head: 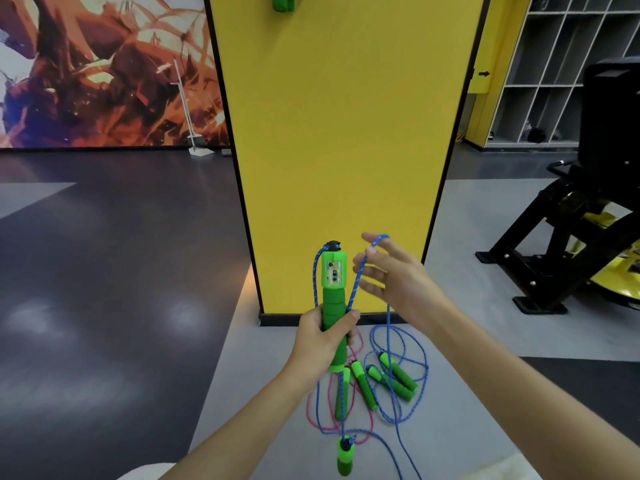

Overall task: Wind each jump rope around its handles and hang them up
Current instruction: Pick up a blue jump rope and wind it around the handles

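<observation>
My left hand (320, 336) grips an upright green jump-rope handle (333, 292) with a counter box at its top. Its blue rope (354, 291) leaves the black cap, loops down the left side and rises to my right hand (391, 275), which holds a bend of it between thumb and fingers. The rope's other green handle (345, 459) dangles low in front of me. On the floor below lie several more green handles (363, 384) tangled with blue and pink rope (317, 415). A wound green bundle (282, 2) hangs high on the yellow pillar (343, 133).
The yellow pillar stands directly ahead on a grey floor. A black and yellow exercise machine (581, 216) sits to the right, with grey cubby shelves (554, 74) behind it. A mural wall (104, 67) and a white stand (194, 133) are at the far left.
</observation>
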A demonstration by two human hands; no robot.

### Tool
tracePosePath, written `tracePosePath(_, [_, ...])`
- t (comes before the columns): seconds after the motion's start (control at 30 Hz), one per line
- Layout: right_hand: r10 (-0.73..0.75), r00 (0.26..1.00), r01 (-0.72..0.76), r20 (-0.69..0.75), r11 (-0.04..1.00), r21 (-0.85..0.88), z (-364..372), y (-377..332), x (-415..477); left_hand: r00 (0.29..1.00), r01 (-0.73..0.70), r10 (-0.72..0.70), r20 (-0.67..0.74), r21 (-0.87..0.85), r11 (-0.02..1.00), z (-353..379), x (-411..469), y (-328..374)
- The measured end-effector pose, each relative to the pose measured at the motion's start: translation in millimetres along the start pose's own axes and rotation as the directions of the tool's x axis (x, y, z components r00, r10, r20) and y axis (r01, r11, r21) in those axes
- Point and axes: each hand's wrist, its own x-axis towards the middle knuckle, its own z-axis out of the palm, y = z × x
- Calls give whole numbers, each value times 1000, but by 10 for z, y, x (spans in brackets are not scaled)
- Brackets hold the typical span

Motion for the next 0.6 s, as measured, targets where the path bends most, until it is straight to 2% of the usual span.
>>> tracePosePath(0.23, [34, 993, -2, 113, 962, -273, -29, 380, -272, 1000, -20, 20, -1, -13, 1000, 79, -14, 40])
tracePosePath(0.37, [-3, 997, 32, 79, 929, -368, -26, 385, -289, 1000, -14, 14, -7, -16, 1000, 83, -8, 28])
tracePosePath(0.47, [-72, 997, 76, 28, 853, -516, -29, 343, -185, 1000, -13, 12, -10, -32, 999, 91, -28, 12])
tracePosePath(0.6, [-131, 989, 75, -76, 861, -504, 29, 169, -21, 999, -32, 32, -31, 4, 999, 94, -11, -7])
